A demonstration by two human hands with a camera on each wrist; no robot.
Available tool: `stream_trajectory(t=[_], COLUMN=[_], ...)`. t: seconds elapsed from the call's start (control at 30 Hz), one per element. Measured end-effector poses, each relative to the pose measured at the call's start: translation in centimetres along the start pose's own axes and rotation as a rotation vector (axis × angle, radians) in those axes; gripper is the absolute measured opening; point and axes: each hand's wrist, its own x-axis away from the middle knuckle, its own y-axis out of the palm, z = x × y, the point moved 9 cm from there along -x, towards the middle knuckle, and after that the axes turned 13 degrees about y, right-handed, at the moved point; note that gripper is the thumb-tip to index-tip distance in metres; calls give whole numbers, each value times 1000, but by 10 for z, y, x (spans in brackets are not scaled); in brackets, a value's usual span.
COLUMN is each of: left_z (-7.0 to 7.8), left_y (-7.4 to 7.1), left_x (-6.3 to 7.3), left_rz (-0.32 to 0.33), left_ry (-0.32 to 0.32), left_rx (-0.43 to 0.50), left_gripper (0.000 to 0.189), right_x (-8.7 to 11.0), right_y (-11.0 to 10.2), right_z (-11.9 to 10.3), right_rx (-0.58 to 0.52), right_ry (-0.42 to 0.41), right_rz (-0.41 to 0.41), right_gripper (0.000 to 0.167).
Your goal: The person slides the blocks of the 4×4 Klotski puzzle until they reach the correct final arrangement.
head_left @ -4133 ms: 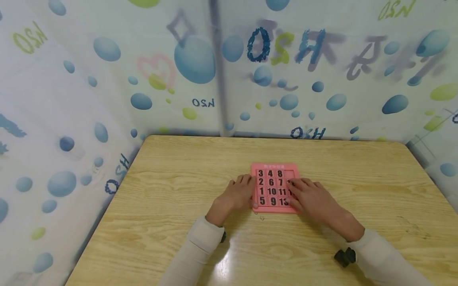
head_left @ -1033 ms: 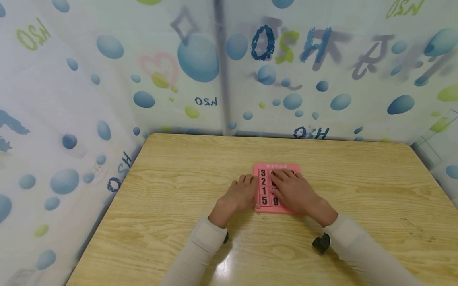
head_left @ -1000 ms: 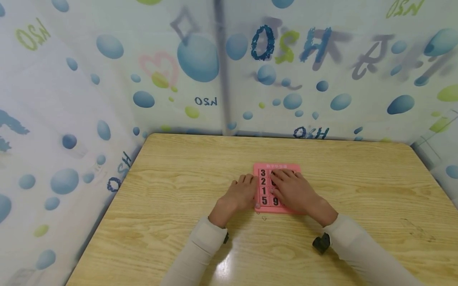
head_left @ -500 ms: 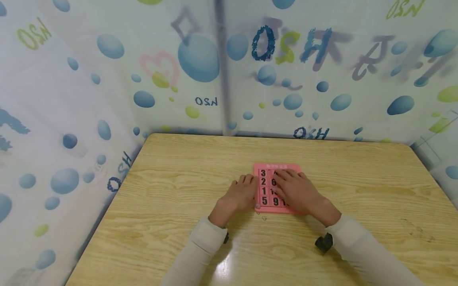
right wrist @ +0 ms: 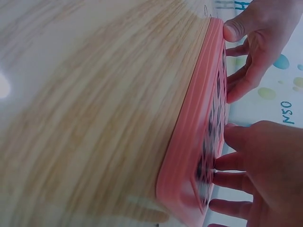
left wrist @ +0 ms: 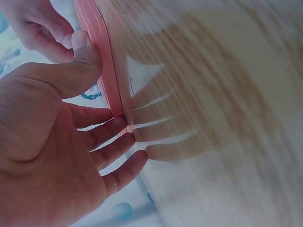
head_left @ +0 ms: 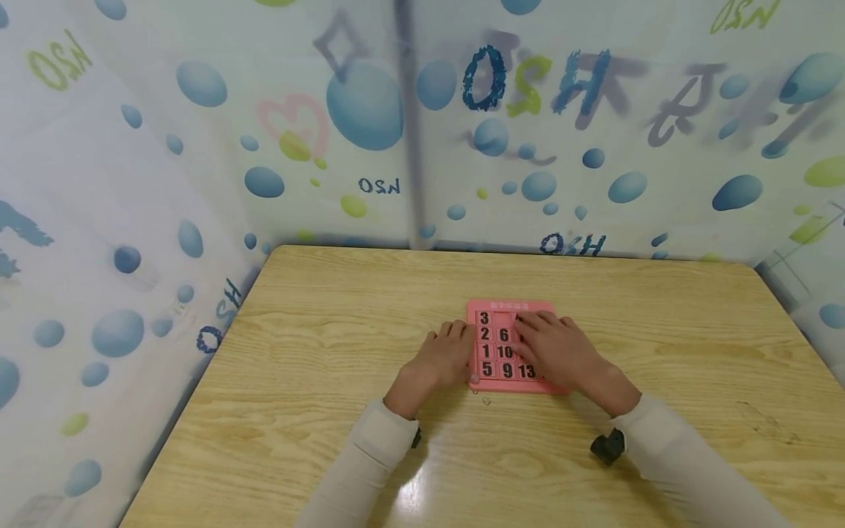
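A pink sliding number puzzle point(head_left: 515, 386) lies flat on the table, its black-numbered tiles facing up. My left hand point(head_left: 441, 359) holds its left side, the thumb point(left wrist: 81, 42) on the near corner and the fingers along the edge. Over the right half is my right hand point(head_left: 564, 356), fairly straight fingertips touching tiles in the upper rows; the right wrist view shows those fingers point(right wrist: 233, 182) on the tile face. In the top row, a bare slot point(head_left: 503, 318) shows beside the 3 tile point(head_left: 484, 318). The right hand hides most right-hand tiles.
The wooden table point(head_left: 330, 315) reaches back to a patterned curtain point(head_left: 290, 88) with blue and green drops. Another curtain side point(head_left: 86, 242) borders the table's left. Dark wrist cameras point(head_left: 608, 446) sit under the pale sleeves point(head_left: 693, 462).
The right hand went left over the top row, then drifted back right. The bare slot, at the top right 4.1 seconds ago, now shows second from left. My left hand keeps its hold.
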Motion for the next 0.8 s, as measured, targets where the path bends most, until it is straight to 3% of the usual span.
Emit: stream_trajectory(t=[0.53, 0.8], left_z=[-2, -3], left_y=[2, 3], left_x=[0, -1], left_rz=[-8, -24], left_ry=[-6, -10], left_rx=[-25, -19], left_gripper=[83, 85], right_x=[-1, -5], right_y=[-5, 2], right_z=[-7, -24], right_rx=[-23, -37], right_ry=[-24, -48], right_rz=[53, 2], right_gripper=[49, 56])
